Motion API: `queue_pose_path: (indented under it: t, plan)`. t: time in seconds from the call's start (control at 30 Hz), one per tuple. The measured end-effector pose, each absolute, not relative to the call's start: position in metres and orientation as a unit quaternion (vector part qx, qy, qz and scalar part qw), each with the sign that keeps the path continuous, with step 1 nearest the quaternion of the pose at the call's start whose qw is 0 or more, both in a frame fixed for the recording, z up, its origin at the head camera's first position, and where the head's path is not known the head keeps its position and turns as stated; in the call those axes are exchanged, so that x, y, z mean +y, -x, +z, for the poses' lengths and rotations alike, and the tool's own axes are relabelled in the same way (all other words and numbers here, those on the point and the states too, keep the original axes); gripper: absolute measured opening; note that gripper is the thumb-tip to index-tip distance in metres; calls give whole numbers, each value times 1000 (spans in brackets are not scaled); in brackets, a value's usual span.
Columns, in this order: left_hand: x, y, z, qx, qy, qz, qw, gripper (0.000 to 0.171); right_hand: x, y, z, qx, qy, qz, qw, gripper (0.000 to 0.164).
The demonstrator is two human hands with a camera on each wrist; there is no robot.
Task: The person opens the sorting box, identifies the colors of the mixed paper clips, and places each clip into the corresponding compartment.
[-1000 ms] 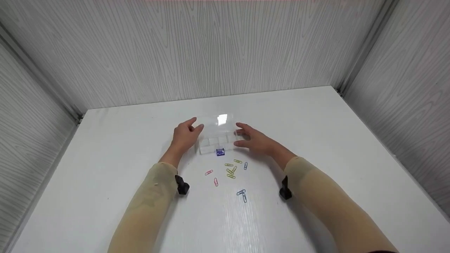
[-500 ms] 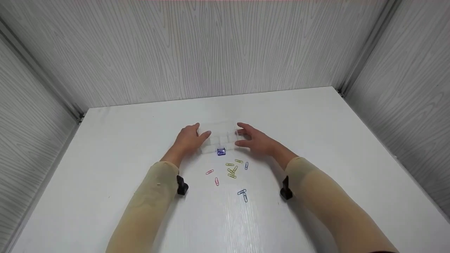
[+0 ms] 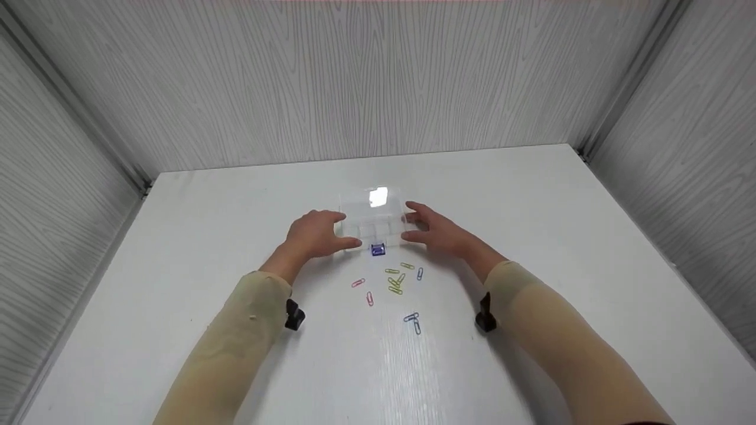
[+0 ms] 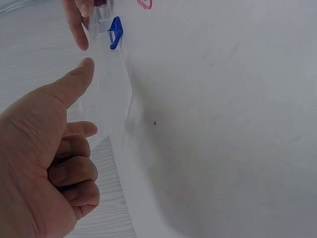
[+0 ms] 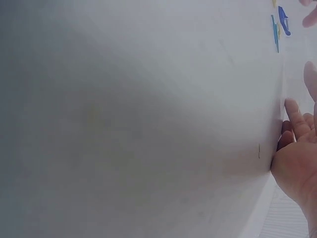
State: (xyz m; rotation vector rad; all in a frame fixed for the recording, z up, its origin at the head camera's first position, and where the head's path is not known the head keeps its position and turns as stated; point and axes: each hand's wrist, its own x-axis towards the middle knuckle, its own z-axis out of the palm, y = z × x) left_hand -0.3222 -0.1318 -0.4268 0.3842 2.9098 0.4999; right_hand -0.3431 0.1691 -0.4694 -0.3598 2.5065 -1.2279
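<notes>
While your left hand (image 3: 314,234) and right hand (image 3: 438,232) were relaxed, neither gripping nor clearly nearer, the clear plastic compartment box (image 3: 376,229) lay between them, its long axis running from one to the other.

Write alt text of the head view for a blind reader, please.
A left hand and right hand flank a clear divided box, its lid open, blue latch in front. Pink, yellow and blue paper clips lie nearer the camera on a white table.

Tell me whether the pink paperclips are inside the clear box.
No: in the head view, both pink paperclips lie on the white table, apart from the clear box.
</notes>
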Motion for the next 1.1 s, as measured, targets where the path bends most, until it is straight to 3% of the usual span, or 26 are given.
queue_pose_path:
  t: [1.1]
  plan:
    - [-124, 315, -470, 933, -102, 342, 57, 84, 169, 344, -473, 883, 134, -423, 154, 88]
